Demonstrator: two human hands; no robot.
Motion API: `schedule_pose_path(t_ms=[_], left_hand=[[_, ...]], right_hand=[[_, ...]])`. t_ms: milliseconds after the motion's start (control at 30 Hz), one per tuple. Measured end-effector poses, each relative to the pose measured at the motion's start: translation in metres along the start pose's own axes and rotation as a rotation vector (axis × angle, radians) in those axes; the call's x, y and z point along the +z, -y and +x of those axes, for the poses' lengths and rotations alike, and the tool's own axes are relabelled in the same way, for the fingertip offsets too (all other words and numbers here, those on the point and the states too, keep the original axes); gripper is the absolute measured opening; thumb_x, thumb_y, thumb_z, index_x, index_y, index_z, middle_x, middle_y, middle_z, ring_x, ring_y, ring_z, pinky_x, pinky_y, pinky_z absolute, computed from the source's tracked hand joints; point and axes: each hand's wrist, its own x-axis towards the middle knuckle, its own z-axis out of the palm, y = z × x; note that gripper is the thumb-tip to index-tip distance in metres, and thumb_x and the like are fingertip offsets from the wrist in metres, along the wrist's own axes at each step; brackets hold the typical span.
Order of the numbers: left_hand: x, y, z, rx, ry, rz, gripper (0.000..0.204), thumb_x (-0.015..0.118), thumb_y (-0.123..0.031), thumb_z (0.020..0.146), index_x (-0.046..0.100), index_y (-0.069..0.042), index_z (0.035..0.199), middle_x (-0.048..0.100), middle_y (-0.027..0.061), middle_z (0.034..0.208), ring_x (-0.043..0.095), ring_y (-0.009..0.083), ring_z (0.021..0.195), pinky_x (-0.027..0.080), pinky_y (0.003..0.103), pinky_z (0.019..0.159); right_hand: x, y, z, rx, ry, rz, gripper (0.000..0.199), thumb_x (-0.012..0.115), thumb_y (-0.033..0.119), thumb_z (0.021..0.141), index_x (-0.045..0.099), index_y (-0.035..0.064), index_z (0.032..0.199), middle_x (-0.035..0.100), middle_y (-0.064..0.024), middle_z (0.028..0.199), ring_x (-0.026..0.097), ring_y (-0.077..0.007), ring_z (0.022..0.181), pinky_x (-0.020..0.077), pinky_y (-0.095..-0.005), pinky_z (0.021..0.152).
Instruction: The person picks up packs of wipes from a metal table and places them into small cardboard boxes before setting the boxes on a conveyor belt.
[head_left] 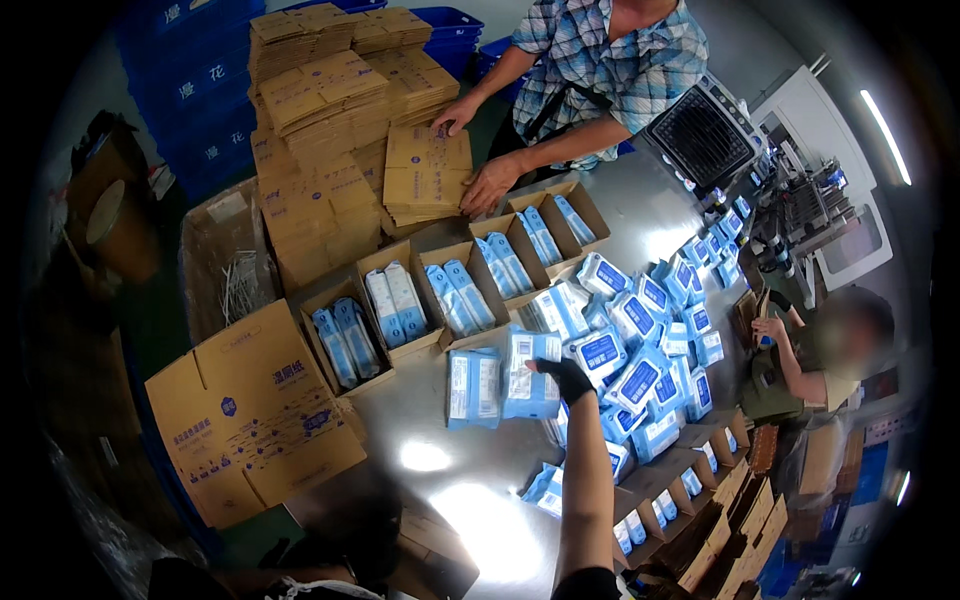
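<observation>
Head view: the gloved right hand [568, 382] grips a blue-and-white pack [528, 395] at the metal table [400, 415].
The thumb lies over the pack's face, the hand clamped on its right edge; a second pack [472, 400] sits just beside it to the left. Beyond stand open cartons [590, 210] holding similar packs, and a loose heap [635, 385] spreads to the right. The left hand is probably lost in the dark lower edge; I cannot tell its state.

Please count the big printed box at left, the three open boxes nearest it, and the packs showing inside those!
Large brown cardboard box with blue printing: 1
Open brown cardboard boxes: 3
Blue-and-white plastic packs: 6
Total: 10
</observation>
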Motion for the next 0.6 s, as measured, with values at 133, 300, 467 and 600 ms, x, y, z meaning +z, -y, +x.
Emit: schedule_pose_path(t_ms=[133,300,467,600], left_hand=[[0.003,0.003,0.022,0.039,0.005,0.018,0.04,0.052,-0.023,0.091,0.049,-0.003,0.126,0.057,0.0123,0.116,0.052,0.0227,0.11,0.042,0.036,0.095],[0.014,0.001,0.035,0.156,0.052,0.054,0.041,0.055,-0.022,0.089,0.052,-0.005,0.125,0.059,0.0114,0.116,0.054,0.0219,0.11,0.044,0.036,0.093],[0.031,0.005,0.048,0.377,0.196,0.079,0.041,0.057,-0.021,0.087,0.054,-0.007,0.125,0.061,0.0106,0.116,0.055,0.021,0.109,0.045,0.036,0.092],[0.013,-0.036,0.049,0.454,0.581,0.112,0.041,0.059,-0.021,0.086,0.055,-0.008,0.124,0.062,0.0099,0.116,0.056,0.0204,0.108,0.046,0.036,0.091]], right_hand=[[0.091,-0.039,-0.005,0.045,-0.256,0.022,0.045,0.082,0.019,0.068,0.066,-0.0011,0.104,0.068,-0.0091,0.097,0.065,-0.0199,0.085,0.0509,-0.0321,0.075],[0.142,-0.1,-0.029,-0.167,-0.376,-0.001,0.051,0.085,0.024,0.063,0.067,-0.0021,0.102,0.069,-0.0092,0.095,0.065,-0.02,0.083,0.0501,-0.034,0.074],[0.107,-0.174,-0.147,-0.271,-0.245,0.417,0.055,0.077,0.023,0.073,0.055,-0.0041,0.116,0.062,-0.0109,0.106,0.06,-0.0217,0.1,0.0485,-0.0353,0.087],[0.131,-0.147,-0.293,-0.382,-0.041,0.638,0.061,0.075,0.016,0.075,0.046,-0.0022,0.125,0.057,-0.014,0.116,0.055,-0.0264,0.112,0.0464,-0.0432,0.097]])
